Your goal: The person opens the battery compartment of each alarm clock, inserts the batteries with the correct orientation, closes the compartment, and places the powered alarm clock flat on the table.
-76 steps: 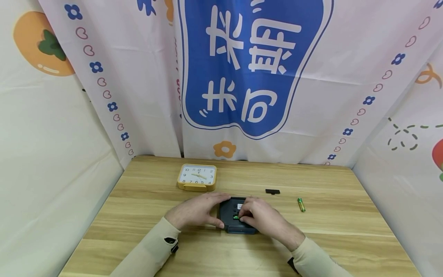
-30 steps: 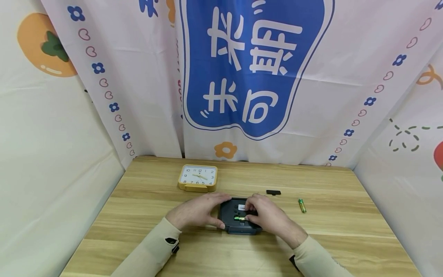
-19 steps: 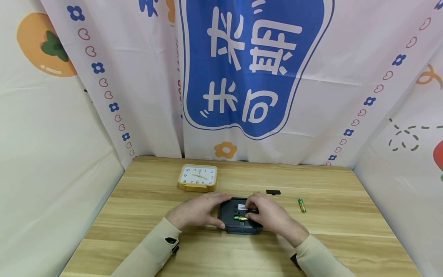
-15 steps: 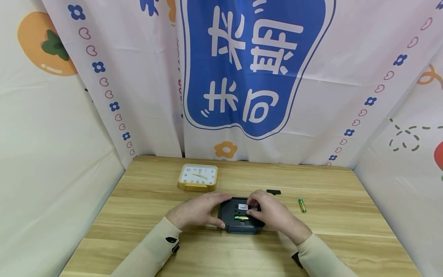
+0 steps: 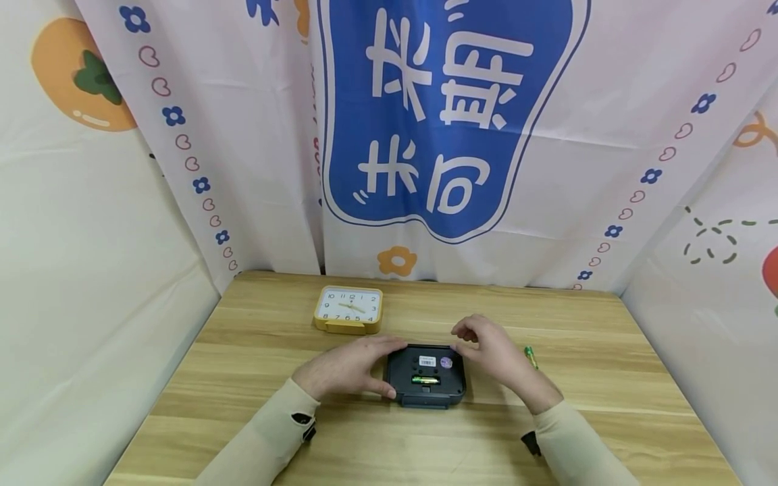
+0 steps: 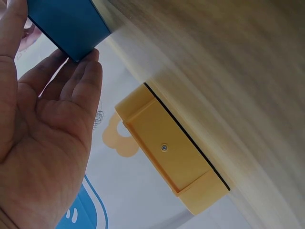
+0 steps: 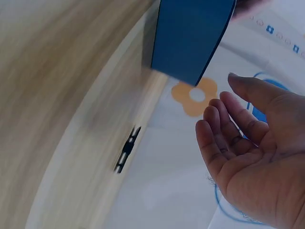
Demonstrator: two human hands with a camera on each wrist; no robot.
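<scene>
A dark blue alarm clock lies face down on the table, its back upward. One green battery sits in the uncovered slot in its back. My left hand holds the clock's left side, thumb at the front corner and fingers at the rear one. Off the clock's back right corner hovers my right hand, fingers loosely bent around nothing. The small black battery cover lies on the table in the right wrist view; in the head view the right hand hides it.
A yellow alarm clock stands behind my left hand, face up toward the head camera. A second green battery lies beyond my right hand, partly covered by it. Printed cloth hangs along the table's back edge.
My right hand has left the battery in the clock's slot and moved back and to the right, uncovering the clock's right side. My left hand has stayed put.
</scene>
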